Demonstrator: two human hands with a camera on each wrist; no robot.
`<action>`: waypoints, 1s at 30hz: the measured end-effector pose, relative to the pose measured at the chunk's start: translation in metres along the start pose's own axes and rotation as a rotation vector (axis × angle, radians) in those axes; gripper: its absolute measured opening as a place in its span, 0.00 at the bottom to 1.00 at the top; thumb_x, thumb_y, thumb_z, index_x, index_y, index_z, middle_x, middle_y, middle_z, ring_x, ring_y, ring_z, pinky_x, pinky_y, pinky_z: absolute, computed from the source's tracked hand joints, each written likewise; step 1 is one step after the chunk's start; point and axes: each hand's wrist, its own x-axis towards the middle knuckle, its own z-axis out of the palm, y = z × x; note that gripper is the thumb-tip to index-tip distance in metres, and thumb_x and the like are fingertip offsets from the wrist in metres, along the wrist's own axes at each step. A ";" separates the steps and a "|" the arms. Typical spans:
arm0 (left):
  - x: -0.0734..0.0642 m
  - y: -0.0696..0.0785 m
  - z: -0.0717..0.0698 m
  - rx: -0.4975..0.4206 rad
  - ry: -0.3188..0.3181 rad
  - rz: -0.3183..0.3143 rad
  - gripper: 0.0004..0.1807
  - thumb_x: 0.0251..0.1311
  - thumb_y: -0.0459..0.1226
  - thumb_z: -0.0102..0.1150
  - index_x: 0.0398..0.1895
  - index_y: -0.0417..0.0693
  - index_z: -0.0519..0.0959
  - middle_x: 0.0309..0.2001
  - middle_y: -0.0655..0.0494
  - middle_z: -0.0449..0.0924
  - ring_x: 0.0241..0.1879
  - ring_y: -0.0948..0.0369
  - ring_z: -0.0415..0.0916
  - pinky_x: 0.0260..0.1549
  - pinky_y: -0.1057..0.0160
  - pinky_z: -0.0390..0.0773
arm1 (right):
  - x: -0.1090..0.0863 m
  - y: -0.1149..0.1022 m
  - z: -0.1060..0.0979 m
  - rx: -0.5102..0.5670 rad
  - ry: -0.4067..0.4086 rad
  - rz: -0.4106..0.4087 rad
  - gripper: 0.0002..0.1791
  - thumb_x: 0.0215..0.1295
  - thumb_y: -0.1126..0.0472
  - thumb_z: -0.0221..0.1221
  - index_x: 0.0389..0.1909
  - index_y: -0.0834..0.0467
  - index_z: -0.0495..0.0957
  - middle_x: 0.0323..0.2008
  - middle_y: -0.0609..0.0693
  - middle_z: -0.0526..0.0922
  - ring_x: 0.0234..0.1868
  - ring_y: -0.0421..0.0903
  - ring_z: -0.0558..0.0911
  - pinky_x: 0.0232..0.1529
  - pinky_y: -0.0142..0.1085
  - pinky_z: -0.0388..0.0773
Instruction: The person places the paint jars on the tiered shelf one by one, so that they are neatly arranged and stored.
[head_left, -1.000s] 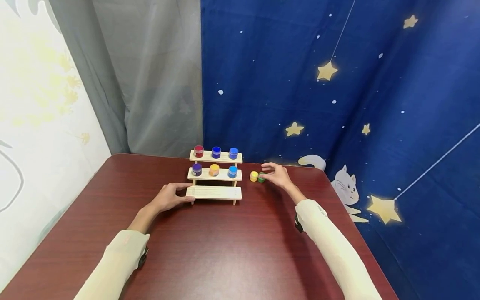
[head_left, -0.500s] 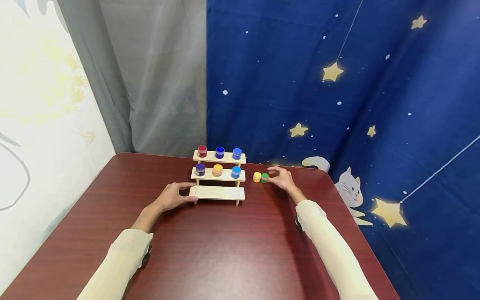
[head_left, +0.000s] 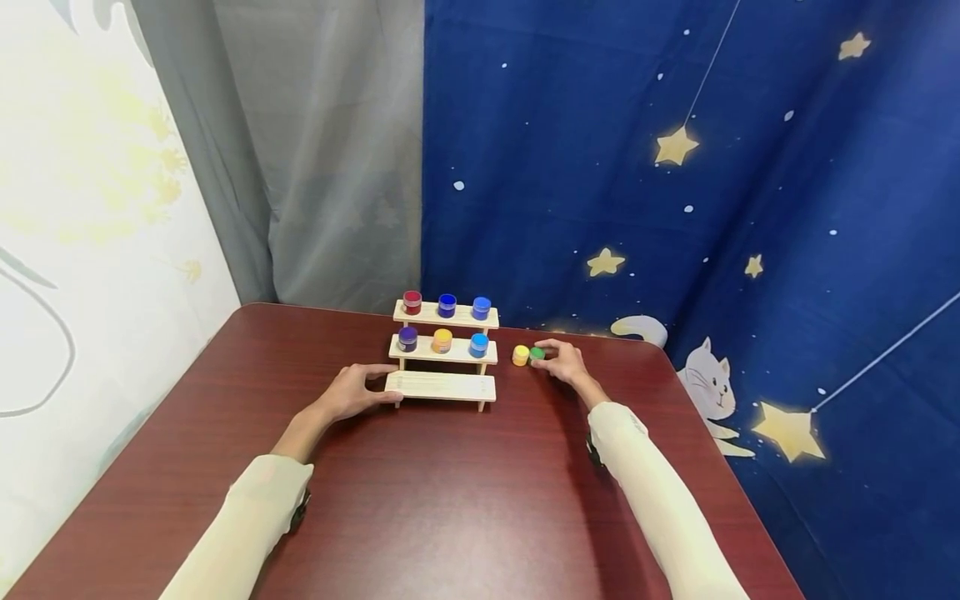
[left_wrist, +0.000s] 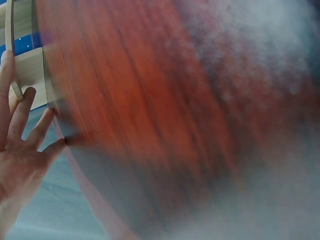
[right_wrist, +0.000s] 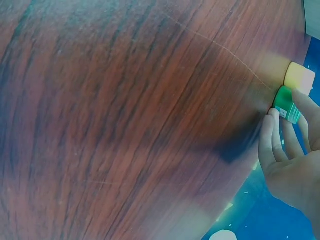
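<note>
Right hand [head_left: 564,362] has fingers and thumb closed round the green pot [head_left: 537,354], which stands on the desk near its far edge, touching or all but touching the yellow pot [head_left: 521,355]; a careless lift could knock the yellow pot over or roll it toward that edge, as both are small, smooth, round plastic pieces on polished wood-grain. Left hand [head_left: 351,392] lies with fingers straight against the left end of the bottom step of the bare wooden rack [head_left: 441,386], apparently steadying it, though the left wrist view is badly blurred. The rack is light, and a push could shake the six pots on its upper steps.
</note>
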 end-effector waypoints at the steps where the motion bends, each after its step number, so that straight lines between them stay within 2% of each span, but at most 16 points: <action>1: 0.000 0.000 0.000 -0.001 0.000 0.002 0.38 0.58 0.57 0.74 0.68 0.47 0.80 0.63 0.37 0.79 0.65 0.43 0.76 0.63 0.40 0.73 | -0.001 0.000 0.000 0.006 0.003 0.003 0.23 0.60 0.68 0.74 0.57 0.64 0.84 0.48 0.60 0.89 0.23 0.40 0.81 0.23 0.28 0.75; 9: 0.000 0.000 0.000 0.001 0.004 0.015 0.38 0.58 0.57 0.74 0.67 0.46 0.80 0.63 0.37 0.80 0.64 0.43 0.76 0.62 0.40 0.74 | -0.008 -0.002 -0.006 -0.017 -0.012 0.029 0.23 0.62 0.65 0.74 0.58 0.61 0.84 0.50 0.61 0.88 0.25 0.42 0.82 0.24 0.28 0.75; 14: 0.000 -0.001 0.000 -0.002 0.005 0.015 0.38 0.58 0.57 0.74 0.67 0.46 0.80 0.63 0.36 0.80 0.64 0.43 0.76 0.62 0.40 0.74 | -0.013 -0.003 -0.012 -0.048 -0.029 0.000 0.24 0.62 0.64 0.74 0.59 0.61 0.84 0.50 0.61 0.88 0.28 0.44 0.84 0.26 0.28 0.77; 22: 0.000 0.000 -0.001 0.001 0.011 0.024 0.37 0.58 0.56 0.75 0.67 0.46 0.80 0.63 0.36 0.79 0.64 0.42 0.76 0.62 0.40 0.74 | -0.027 -0.011 -0.023 -0.039 -0.056 -0.055 0.25 0.61 0.64 0.74 0.59 0.61 0.83 0.50 0.62 0.88 0.36 0.46 0.87 0.28 0.30 0.79; 30: -0.001 0.000 0.000 -0.002 0.008 0.022 0.38 0.59 0.56 0.74 0.67 0.45 0.80 0.64 0.36 0.79 0.65 0.42 0.75 0.62 0.39 0.73 | -0.041 -0.019 -0.030 -0.032 -0.082 -0.124 0.27 0.61 0.63 0.74 0.61 0.64 0.82 0.49 0.61 0.89 0.43 0.54 0.89 0.33 0.33 0.84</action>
